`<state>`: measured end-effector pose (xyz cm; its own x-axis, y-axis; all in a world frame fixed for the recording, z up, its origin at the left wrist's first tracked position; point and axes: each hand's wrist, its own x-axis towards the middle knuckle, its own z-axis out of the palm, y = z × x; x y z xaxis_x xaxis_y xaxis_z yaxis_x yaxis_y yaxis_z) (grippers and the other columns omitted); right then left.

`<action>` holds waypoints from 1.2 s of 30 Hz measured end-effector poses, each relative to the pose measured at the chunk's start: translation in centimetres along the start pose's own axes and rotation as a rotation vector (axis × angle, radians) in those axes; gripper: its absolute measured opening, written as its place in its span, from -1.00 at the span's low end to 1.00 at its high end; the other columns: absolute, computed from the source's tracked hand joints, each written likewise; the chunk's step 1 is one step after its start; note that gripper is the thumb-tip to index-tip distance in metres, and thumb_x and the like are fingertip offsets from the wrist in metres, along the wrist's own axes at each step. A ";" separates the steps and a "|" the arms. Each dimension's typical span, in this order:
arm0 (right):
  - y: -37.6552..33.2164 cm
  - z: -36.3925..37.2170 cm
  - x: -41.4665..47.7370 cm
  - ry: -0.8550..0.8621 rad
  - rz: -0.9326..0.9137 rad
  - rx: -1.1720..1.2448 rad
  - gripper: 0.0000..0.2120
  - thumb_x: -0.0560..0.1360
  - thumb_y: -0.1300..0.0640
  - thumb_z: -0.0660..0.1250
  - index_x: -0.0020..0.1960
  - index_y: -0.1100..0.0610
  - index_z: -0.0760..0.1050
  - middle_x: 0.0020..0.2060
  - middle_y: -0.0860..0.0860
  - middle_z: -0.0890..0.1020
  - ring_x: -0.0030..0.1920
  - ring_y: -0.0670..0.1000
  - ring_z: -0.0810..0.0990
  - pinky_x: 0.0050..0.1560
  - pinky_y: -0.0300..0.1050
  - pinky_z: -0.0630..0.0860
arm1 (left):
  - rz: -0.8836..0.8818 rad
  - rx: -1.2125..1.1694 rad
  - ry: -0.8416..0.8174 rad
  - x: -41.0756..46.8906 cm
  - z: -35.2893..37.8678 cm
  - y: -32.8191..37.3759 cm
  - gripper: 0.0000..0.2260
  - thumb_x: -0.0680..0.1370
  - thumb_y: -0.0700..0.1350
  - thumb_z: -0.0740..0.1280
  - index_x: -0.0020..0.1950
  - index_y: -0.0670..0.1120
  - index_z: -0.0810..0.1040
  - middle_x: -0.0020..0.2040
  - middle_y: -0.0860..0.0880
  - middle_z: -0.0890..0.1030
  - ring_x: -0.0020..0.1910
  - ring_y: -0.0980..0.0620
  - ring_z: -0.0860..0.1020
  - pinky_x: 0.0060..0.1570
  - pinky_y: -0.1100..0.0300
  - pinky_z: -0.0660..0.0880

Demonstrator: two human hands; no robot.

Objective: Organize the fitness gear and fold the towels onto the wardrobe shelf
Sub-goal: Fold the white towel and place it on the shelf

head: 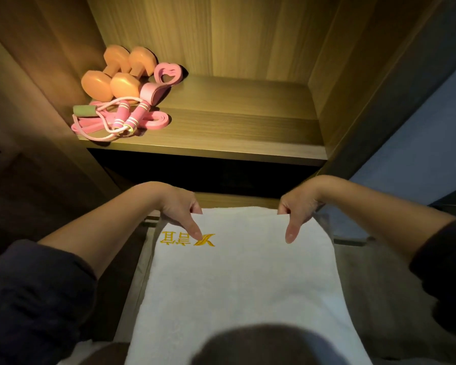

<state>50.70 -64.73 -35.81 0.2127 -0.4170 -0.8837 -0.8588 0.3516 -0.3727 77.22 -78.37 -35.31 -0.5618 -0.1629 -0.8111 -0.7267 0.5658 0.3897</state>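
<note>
As left hand [179, 206] and right hand [299, 206] pinch towel [237, 275], dumbbells [116, 75] shelved

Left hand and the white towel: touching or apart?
Touching. The head view shows the left hand pinching the far edge of the white towel, thumb on top.

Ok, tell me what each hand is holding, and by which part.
Both hold the white towel by its far edge: the left hand pinches it near the left corner, the right hand near the right corner.
</note>
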 end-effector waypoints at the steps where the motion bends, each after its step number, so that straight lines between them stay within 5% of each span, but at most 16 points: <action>1: 0.0 0.2 -1.1 0.053 -0.032 0.027 -0.81 0.41 0.00 0.53 0.01 -0.04 0.67 -0.10 -0.10 0.71 -0.17 -0.06 0.67 -0.14 -0.25 0.55 | 0.008 0.020 0.038 -0.8 -0.1 0.1 -0.82 0.43 0.08 0.51 -0.06 0.04 0.66 -0.24 0.13 0.68 -0.32 0.15 0.60 -0.27 0.32 0.48; 7: -0.5 3.4 -7.4 0.350 -0.250 0.006 -0.81 0.44 -0.07 0.49 0.05 -0.15 0.65 -0.02 -0.19 0.68 0.01 -0.14 0.66 0.02 -0.16 0.64 | 0.110 0.171 0.253 -6.9 0.4 1.2 -0.72 0.42 0.14 0.50 0.07 0.07 0.69 -0.06 0.21 0.69 -0.08 0.22 0.64 0.03 0.25 0.57; 10: -1.6 5.1 -10.8 0.494 -0.339 -0.057 -0.83 0.43 -0.07 0.48 0.02 -0.14 0.65 -0.02 -0.18 0.64 0.01 -0.16 0.62 0.05 -0.20 0.59 | 0.148 0.283 0.365 -10.6 0.9 2.4 -0.77 0.39 0.16 0.51 0.01 0.16 0.67 -0.03 0.26 0.64 -0.05 0.27 0.58 0.01 0.26 0.51; 15: -3.6 6.9 -17.4 0.780 -0.421 -0.194 -0.92 0.42 -0.06 0.50 -0.12 -0.20 0.61 -0.08 -0.18 0.52 -0.03 -0.14 0.53 -0.04 -0.21 0.54 | 0.200 0.548 0.615 -17.5 1.2 5.4 -0.78 0.43 0.20 0.46 -0.10 0.09 0.58 -0.11 0.08 0.54 -0.14 0.12 0.49 -0.16 0.17 0.42; 20: -6.1 8.0 -24.7 1.053 -0.404 -0.455 -0.90 0.42 -0.14 0.46 -0.09 -0.24 0.58 -0.07 -0.16 0.44 -0.04 -0.13 0.47 -0.12 -0.15 0.51 | 0.144 0.845 0.876 -24.4 1.3 9.3 -0.72 0.48 0.22 0.38 0.02 0.05 0.57 0.01 0.06 0.41 -0.07 0.06 0.44 -0.11 0.07 0.42; 24: -7.6 9.7 -28.6 1.270 -0.295 -0.790 -0.77 0.45 -0.16 0.45 -0.16 -0.29 0.37 -0.12 -0.18 0.35 -0.18 -0.14 0.40 -0.31 -0.34 0.27 | 0.111 1.029 1.017 -28.6 2.4 11.6 -0.76 0.50 0.26 0.31 0.01 0.13 0.50 -0.01 0.11 0.37 -0.21 0.13 0.39 -0.25 0.16 0.44; 28: -9.3 10.7 -31.3 1.486 -0.239 -1.063 -0.78 0.36 -0.05 0.55 -0.08 -0.01 0.61 -0.17 -0.04 0.44 -0.23 -0.06 0.39 -0.35 -0.24 0.33 | 0.136 1.126 1.133 -31.5 2.7 13.1 -0.75 0.52 0.27 0.29 0.07 0.16 0.53 -0.05 0.12 0.37 -0.24 0.14 0.44 -0.29 0.21 0.48; 32: -10.6 11.4 -33.3 1.512 -0.231 -1.210 -0.74 0.28 0.03 0.62 -0.15 0.09 0.61 -0.13 0.08 0.51 -0.22 0.04 0.47 -0.32 -0.12 0.43 | 0.130 1.229 1.207 -33.2 2.8 14.1 -0.75 0.53 0.27 0.27 0.05 0.13 0.52 -0.10 0.12 0.30 -0.29 0.12 0.44 -0.33 0.19 0.50; 36: -10.6 12.4 -33.4 1.333 -0.160 -1.142 -0.75 0.35 -0.10 0.53 -0.09 -0.01 0.57 0.05 0.00 0.44 -0.17 0.00 0.49 -0.28 -0.15 0.49 | 0.154 1.285 1.230 -33.4 3.4 14.4 -0.75 0.53 0.26 0.25 0.00 0.12 0.50 -0.05 0.09 0.39 -0.32 0.07 0.41 -0.36 0.13 0.47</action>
<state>58.51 -44.14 -5.88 0.3295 -0.9291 0.1680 -0.8610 -0.2226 0.4573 86.85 -62.06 -4.09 -0.9678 -0.1634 0.1913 -0.2480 0.7476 -0.6161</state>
